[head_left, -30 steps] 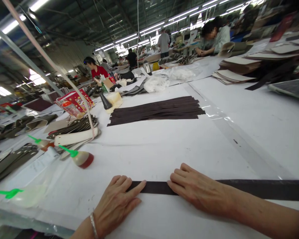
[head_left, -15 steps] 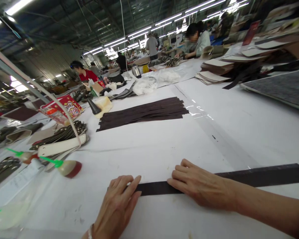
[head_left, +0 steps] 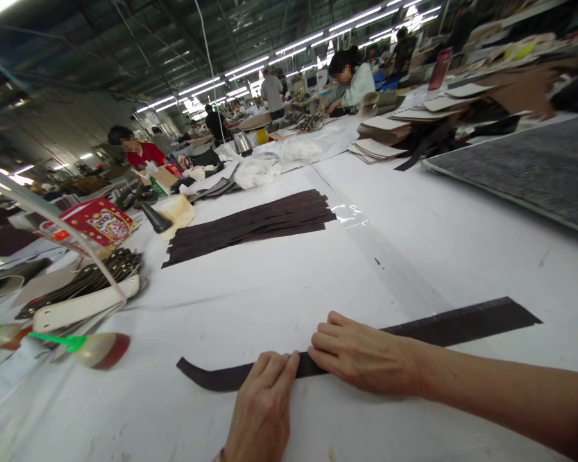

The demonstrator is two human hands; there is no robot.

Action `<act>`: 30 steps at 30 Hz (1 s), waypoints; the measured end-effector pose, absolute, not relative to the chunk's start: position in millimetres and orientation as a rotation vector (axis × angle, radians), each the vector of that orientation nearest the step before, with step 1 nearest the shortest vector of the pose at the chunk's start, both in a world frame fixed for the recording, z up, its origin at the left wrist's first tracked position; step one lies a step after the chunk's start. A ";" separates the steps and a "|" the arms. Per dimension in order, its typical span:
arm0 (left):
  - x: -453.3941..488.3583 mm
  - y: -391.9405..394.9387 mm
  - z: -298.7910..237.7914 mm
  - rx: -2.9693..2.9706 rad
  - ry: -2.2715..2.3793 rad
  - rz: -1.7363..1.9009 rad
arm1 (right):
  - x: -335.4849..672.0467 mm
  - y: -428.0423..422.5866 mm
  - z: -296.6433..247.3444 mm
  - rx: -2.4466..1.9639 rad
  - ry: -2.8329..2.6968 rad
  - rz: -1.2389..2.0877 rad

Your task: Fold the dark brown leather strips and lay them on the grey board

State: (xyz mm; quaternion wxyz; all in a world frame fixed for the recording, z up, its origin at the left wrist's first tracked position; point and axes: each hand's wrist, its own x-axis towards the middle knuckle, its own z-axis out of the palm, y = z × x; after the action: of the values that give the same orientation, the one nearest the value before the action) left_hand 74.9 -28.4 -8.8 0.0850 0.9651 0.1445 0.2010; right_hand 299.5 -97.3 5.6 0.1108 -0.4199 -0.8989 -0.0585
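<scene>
A dark strip (head_left: 462, 324) lies across the near part of the white counter (head_left: 414, 417), under both hands. The left hand (head_left: 264, 407) rests on it with fingers drawn together, their tips on the strip; whether they pinch it, I cannot tell. The right hand (head_left: 366, 356) is just beside, its fingers bent and close together over the strip; its grip is likewise unclear. Left of the hands, the strip is narrow and its end bends away toward the far side; beyond the right wrist it looks broader and ends in a slanted edge.

Farther back lies a pile of dark strips (head_left: 250, 224), with a black cone (head_left: 155, 218) and a pale block (head_left: 179, 210) by its left end. To the left are a bottle (head_left: 103, 351) with a green nozzle and reddish liquid, and a white strap (head_left: 89, 305). A grey board (head_left: 520, 173) lies at the right, near a stack of pieces (head_left: 383, 131)
</scene>
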 end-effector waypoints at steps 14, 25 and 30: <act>80.0 -29.7 -8.9 3.200 0.463 0.260 | 342.6 -131.8 14.2 -1.321 -2.627 -0.112; 106.3 -39.9 11.4 3.020 0.479 0.512 | 366.5 -149.5 11.6 -1.343 -2.600 -0.162; 159.7 -68.1 12.3 2.776 0.434 0.569 | 365.4 -152.6 10.5 -1.374 -2.580 -0.182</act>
State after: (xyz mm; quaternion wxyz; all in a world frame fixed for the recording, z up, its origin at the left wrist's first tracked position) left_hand 159.7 -68.1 12.3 0.1369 0.9592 0.1500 0.1965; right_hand 365.4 -152.6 10.5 0.1063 -0.4665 -0.8759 -0.0618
